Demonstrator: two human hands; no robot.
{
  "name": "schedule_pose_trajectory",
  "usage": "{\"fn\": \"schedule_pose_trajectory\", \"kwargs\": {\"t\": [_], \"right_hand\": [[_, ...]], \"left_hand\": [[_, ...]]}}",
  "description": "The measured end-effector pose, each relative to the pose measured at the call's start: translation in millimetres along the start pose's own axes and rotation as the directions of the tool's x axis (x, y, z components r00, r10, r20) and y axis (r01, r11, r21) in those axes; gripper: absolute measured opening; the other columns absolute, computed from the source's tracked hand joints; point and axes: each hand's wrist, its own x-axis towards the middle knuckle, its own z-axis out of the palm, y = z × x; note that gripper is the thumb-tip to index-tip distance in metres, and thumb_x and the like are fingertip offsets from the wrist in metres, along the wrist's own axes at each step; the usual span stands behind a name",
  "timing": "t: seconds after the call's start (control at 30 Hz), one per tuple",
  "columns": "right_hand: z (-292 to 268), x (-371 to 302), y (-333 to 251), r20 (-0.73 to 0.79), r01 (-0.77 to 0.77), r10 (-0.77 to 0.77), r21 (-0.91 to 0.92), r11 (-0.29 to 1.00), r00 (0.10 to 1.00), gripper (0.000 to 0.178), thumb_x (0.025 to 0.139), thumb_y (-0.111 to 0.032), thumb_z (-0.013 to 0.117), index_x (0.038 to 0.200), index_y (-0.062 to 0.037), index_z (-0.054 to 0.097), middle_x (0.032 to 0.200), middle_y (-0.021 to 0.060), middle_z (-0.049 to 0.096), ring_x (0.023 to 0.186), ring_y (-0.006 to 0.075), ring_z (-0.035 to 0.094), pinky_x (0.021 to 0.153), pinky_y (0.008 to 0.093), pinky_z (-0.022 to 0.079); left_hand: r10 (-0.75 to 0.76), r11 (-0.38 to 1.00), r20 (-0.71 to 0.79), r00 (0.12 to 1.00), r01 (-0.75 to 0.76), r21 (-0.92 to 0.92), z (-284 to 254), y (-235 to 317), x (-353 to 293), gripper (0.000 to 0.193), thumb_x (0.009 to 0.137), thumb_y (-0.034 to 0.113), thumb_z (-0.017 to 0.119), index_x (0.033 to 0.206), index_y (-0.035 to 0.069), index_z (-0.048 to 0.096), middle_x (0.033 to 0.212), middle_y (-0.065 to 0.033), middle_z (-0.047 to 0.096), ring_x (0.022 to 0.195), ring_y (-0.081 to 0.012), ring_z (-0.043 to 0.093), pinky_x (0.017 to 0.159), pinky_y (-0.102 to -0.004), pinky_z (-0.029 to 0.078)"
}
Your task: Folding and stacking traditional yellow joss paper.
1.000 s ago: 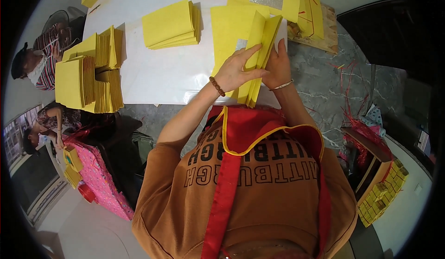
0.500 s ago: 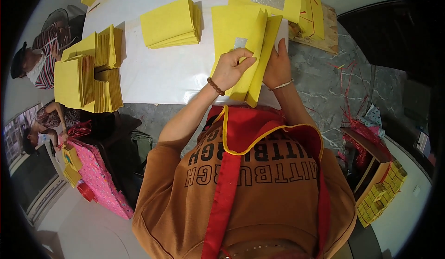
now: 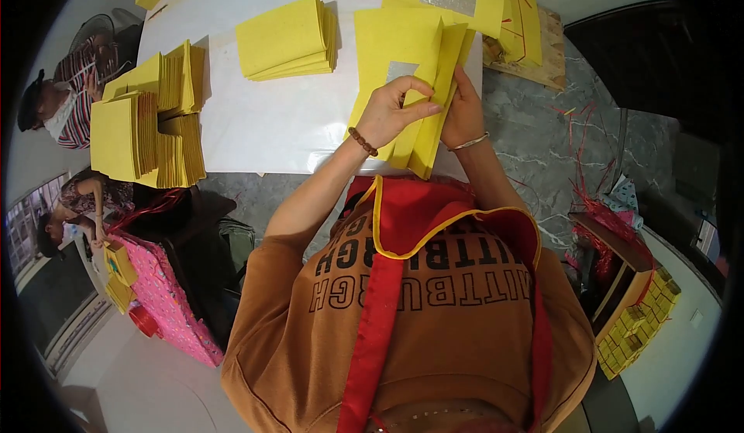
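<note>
A stack of yellow paper sheets (image 3: pixel 377 42) with a silvery rectangle lies at the white table's near right. My left hand (image 3: pixel 393 114), a brown bead bracelet at its wrist, pinches the edge of a folded sheet between thumb and fingers. Against the right side of the folded yellow paper (image 3: pixel 446 84) is my right hand (image 3: pixel 463 115), with a pale bangle. It grips the outer edge of the folds, its thumb pointing up and its other fingers partly hidden. The folds stand up between my two hands.
Folded yellow paper makes a pile (image 3: pixel 283 38) mid-table and several upright bundles (image 3: pixel 147 139) at the left edge. More yellow sheets (image 3: pixel 484 3) lie on a wooden board (image 3: pixel 552 53) at the far right. Two other people (image 3: pixel 74 115) are at the left, one near a pink-covered table (image 3: pixel 167 301).
My left hand has shifted slightly right, its fingers closer to the fold. My right hand has drawn its thumb in against the paper's edge. A co-worker's arm at the left has moved.
</note>
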Motion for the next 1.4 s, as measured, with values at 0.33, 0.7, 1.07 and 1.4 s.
{"fn": "schedule_pose_trajectory", "kwargs": {"t": [0.33, 0.7, 1.07, 1.4], "right_hand": [[-6, 1, 3, -0.036, 0.029, -0.030, -0.040, 0.999, 0.999, 0.038, 0.093, -0.033, 0.038, 0.120, -0.0079, 0.046, 0.112, 0.0059, 0.055, 0.102, 0.0194, 0.053, 0.089, 0.0338, 0.041], [-4, 1, 2, -0.007, 0.025, -0.025, 0.026, 0.999, 1.000, 0.037, 0.093, -0.032, 0.035, 0.116, -0.0063, 0.048, 0.111, 0.0071, 0.056, 0.101, 0.0212, 0.053, 0.089, 0.0348, 0.041], [-16, 0, 2, 0.137, -0.099, 0.081, 0.134, 0.986, 0.987, 0.037, 0.087, -0.027, 0.035, 0.113, -0.0035, 0.049, 0.108, 0.0110, 0.057, 0.100, 0.0238, 0.053, 0.091, 0.0367, 0.039], [-12, 0, 3, 0.012, -0.030, 0.029, 0.071, 0.997, 0.999, 0.038, 0.085, -0.025, 0.038, 0.115, -0.0044, 0.048, 0.109, 0.0092, 0.056, 0.099, 0.0234, 0.054, 0.090, 0.0375, 0.040]], "left_hand": [[0.057, 0.974, -0.049, 0.997, -0.044, 0.220, 5, 9, 1, 0.027, 0.075, 0.014, 0.070, 0.096, 0.003, 0.058, 0.093, -0.0022, 0.059, 0.087, -0.0090, 0.054, 0.077, -0.0225, 0.043], [-0.157, 0.971, -0.084, 0.984, 0.169, 0.170, 2, 16, -6, 0.021, 0.078, 0.014, 0.061, 0.095, 0.003, 0.057, 0.089, -0.0099, 0.058, 0.073, -0.0184, 0.055, 0.069, -0.0283, 0.044], [0.207, 0.883, -0.112, 0.972, -0.137, 0.449, 12, 24, -5, 0.036, 0.074, 0.019, 0.066, 0.107, 0.006, 0.058, 0.089, -0.0113, 0.059, 0.068, -0.0196, 0.055, 0.058, -0.0270, 0.043], [0.177, 0.927, -0.114, 0.978, -0.127, 0.353, 7, 18, -6, 0.034, 0.076, 0.022, 0.067, 0.104, 0.006, 0.059, 0.088, -0.0081, 0.060, 0.061, -0.0138, 0.049, 0.054, -0.0245, 0.040]]}}
